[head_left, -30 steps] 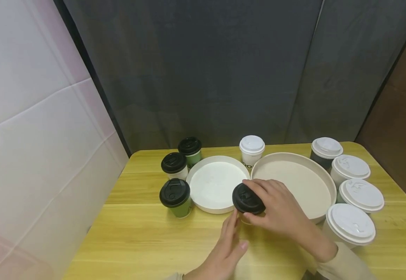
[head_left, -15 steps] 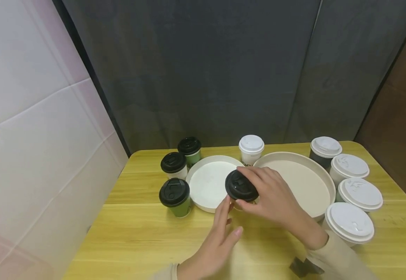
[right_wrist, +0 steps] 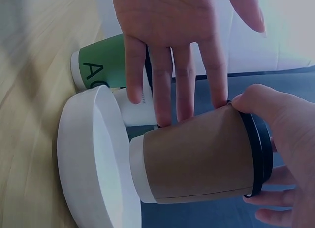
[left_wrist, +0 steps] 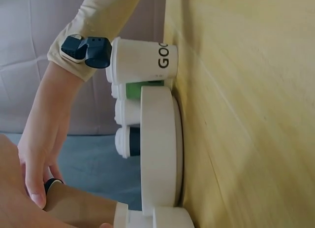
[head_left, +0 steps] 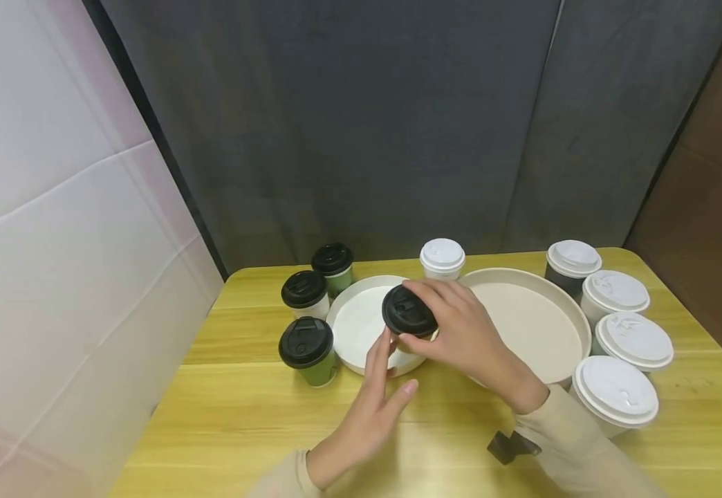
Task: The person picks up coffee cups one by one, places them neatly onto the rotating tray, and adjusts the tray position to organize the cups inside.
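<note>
My right hand (head_left: 460,335) grips a brown paper cup (right_wrist: 197,159) by its black lid (head_left: 406,311), thumb on one side and fingers on the other. The cup is held over the front right part of the small white round tray (head_left: 356,312), its white base above the tray's rim in the right wrist view. My left hand (head_left: 373,408) has its fingers stretched out, and fingertips touch the cup's side near it. Left of the white tray stand several black-lidded cups, the front one a green cup (head_left: 320,372).
A larger beige round tray (head_left: 529,325) lies to the right. Several white-lidded cups line its right side, with a large white-lidded cup (head_left: 615,394) in front. Another white-lidded cup (head_left: 442,256) stands behind, between the trays. A dark curtain (head_left: 348,138) hangs behind the table.
The brown cup, in my right hand, has moved left and up from between the trays to over the white tray. My left hand has moved along with it, fingers against its side.
</note>
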